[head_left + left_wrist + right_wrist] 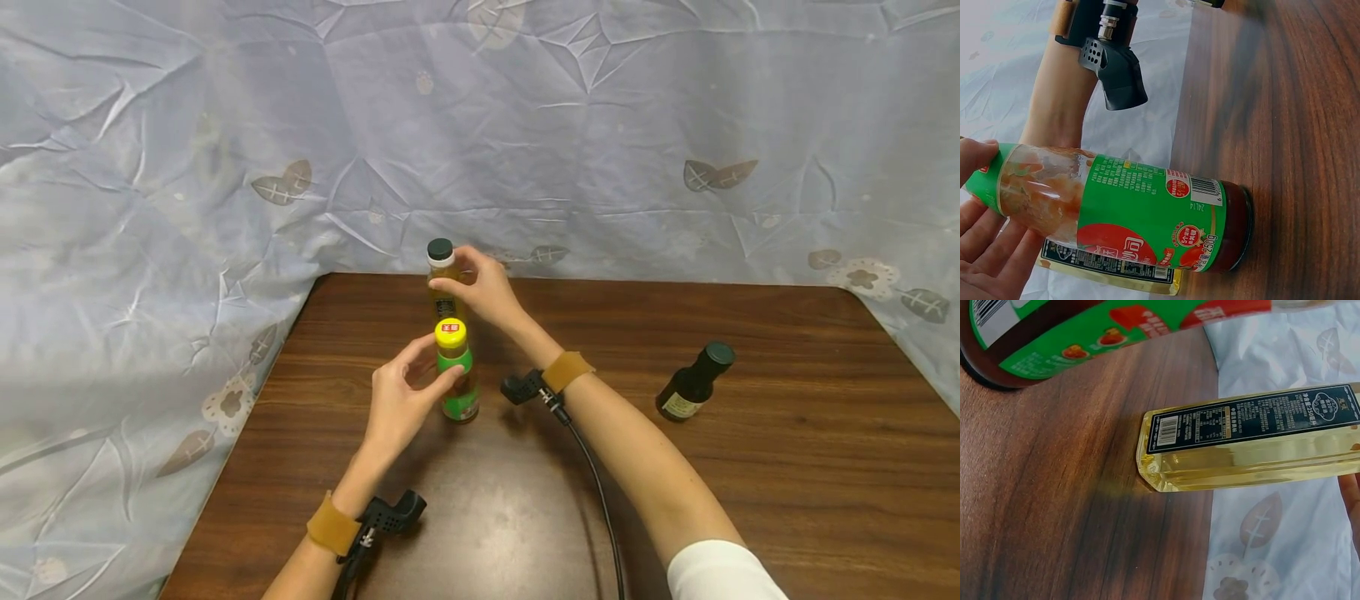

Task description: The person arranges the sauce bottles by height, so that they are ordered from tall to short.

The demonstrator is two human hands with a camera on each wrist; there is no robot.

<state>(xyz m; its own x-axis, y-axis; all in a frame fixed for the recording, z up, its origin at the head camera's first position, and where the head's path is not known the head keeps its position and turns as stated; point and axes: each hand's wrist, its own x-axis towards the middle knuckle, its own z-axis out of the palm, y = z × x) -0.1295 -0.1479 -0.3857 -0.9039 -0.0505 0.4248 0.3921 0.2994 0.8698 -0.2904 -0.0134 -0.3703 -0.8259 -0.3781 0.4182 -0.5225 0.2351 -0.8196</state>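
Left hand (400, 398) pinching tomato-sauce bottle (1147, 209), yellow-capped, green-labelled, upright at left half of counter (825, 483). Right hand (483, 287) gripping clear bottle of yellow liquid (1247, 440), dark-capped, just behind, near counter's back edge. Dark bottle with cream label (688, 387) well apart, standing at right.

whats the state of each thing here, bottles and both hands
ketchup bottle: yellow cap on, upright, glass smeared inside above the label
golden-liquid bottle: dark cap on, upright
dark bottle: dark cap on, standing on the table, untouched
left hand: grips the ketchup bottle
right hand: grips the golden-liquid bottle
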